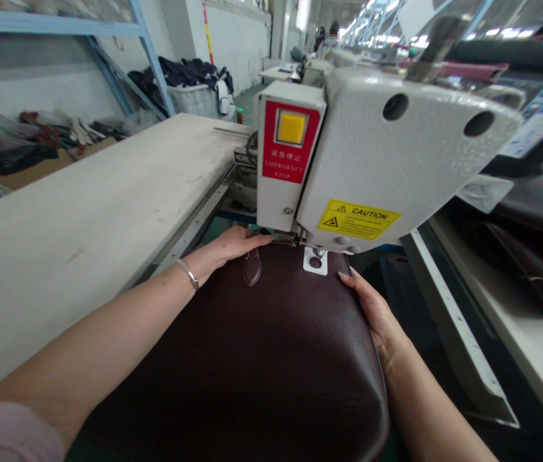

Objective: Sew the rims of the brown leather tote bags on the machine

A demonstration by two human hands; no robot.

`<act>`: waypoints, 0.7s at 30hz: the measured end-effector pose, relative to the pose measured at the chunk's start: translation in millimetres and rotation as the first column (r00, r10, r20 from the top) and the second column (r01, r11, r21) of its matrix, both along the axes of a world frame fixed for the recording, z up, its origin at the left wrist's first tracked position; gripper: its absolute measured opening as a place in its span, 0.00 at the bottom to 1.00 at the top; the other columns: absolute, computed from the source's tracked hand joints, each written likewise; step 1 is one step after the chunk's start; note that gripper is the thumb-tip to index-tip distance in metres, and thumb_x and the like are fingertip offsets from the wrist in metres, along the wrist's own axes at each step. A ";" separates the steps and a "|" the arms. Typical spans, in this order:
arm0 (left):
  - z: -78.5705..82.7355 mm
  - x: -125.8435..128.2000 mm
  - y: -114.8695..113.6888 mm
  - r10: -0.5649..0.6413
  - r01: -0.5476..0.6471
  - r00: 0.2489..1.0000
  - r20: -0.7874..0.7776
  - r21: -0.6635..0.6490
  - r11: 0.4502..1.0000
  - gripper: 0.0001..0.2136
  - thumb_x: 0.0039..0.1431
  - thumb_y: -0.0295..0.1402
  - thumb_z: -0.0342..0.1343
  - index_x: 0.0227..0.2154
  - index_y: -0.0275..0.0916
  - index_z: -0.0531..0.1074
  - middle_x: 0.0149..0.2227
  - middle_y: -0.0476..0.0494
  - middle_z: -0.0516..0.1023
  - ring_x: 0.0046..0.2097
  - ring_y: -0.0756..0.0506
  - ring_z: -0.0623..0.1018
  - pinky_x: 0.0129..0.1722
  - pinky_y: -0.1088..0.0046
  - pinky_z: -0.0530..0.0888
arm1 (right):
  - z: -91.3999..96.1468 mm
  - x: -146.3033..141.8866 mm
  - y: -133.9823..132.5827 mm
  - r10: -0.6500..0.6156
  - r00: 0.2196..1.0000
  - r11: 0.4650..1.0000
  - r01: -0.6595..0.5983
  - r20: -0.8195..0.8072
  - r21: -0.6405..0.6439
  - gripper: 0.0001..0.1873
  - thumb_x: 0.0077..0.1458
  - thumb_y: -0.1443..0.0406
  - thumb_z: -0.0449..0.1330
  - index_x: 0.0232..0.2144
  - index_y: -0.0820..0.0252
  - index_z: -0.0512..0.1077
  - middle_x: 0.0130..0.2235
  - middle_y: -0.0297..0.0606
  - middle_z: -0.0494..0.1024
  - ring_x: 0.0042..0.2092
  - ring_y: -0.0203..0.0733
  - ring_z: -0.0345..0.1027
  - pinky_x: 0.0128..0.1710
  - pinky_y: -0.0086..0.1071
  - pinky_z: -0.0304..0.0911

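A dark brown leather bag point(271, 346) lies under the head of a sewing machine point(387, 147). My left hand point(237, 245) grips the bag's far edge, thumb stretched along the top beside a leaf-shaped leather tab point(252, 269). At the bag's right side my right hand point(370, 301) is wrapped round the edge, its thumb on the leather and its other fingers hidden behind. Between the hands, a white metal presser plate point(315, 262) with a round hole rests on the leather beneath the machine head.
A white tabletop point(108, 199) extends at left, and another point(517, 333) at right carries dark leather pieces point(531, 269). Metal rails point(459, 327) flank the bag. The emergency stop box point(284, 154) is fixed to the machine. Behind are a blue rack point(146, 58) and a bin of dark cloth point(197, 99).
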State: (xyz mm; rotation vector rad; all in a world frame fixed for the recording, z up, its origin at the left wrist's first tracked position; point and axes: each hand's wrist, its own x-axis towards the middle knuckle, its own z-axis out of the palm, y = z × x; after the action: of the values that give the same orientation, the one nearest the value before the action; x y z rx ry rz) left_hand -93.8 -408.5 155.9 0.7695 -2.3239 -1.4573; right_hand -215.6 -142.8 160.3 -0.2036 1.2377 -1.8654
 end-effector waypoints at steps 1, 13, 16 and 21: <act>0.0 0.1 0.3 0.002 -0.003 1.000 0.018 0.004 1.000 0.25 0.48 0.56 0.63 0.32 0.35 0.79 0.29 0.40 0.80 0.35 0.39 0.79 0.33 0.67 0.73 | -0.2 -0.2 0.0 0.003 1.000 1.000 -0.003 -0.007 -0.001 0.33 0.49 0.67 0.66 0.59 0.50 0.69 0.44 0.37 0.84 0.43 0.51 0.79 0.47 0.43 0.74; -2.1 -2.1 3.1 -0.011 0.010 1.000 0.023 0.040 0.999 0.24 0.46 0.56 0.64 0.33 0.37 0.80 0.29 0.40 0.80 0.36 0.38 0.79 0.36 0.67 0.72 | 7.6 -14.3 -9.3 0.082 0.988 0.976 -0.054 -0.128 0.210 0.26 0.45 0.67 0.68 0.49 0.54 0.73 0.37 0.37 0.84 0.35 0.49 0.79 0.39 0.42 0.75; -3.1 -3.1 2.8 -0.007 0.006 0.999 0.041 0.024 1.000 0.25 0.46 0.56 0.63 0.34 0.37 0.80 0.29 0.40 0.80 0.37 0.38 0.79 0.36 0.67 0.72 | 6.3 -17.0 -10.2 0.094 0.987 0.977 -0.066 -0.132 0.202 0.24 0.45 0.67 0.69 0.46 0.54 0.74 0.38 0.37 0.84 0.35 0.47 0.78 0.38 0.40 0.74; -5.6 -4.0 2.0 0.024 -0.022 0.995 0.092 -0.023 0.999 0.25 0.46 0.57 0.62 0.31 0.37 0.79 0.28 0.40 0.79 0.37 0.37 0.79 0.35 0.66 0.71 | 7.8 -16.0 -11.3 0.065 0.989 0.974 -0.034 -0.132 0.225 0.22 0.44 0.68 0.69 0.44 0.55 0.74 0.35 0.37 0.84 0.32 0.46 0.78 0.36 0.39 0.74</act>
State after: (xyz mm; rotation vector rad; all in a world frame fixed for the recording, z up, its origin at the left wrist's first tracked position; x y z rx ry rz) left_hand -97.8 -406.6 150.3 0.8722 -2.3858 -1.4124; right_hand -231.6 -154.2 168.1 -0.2429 1.5113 -1.6776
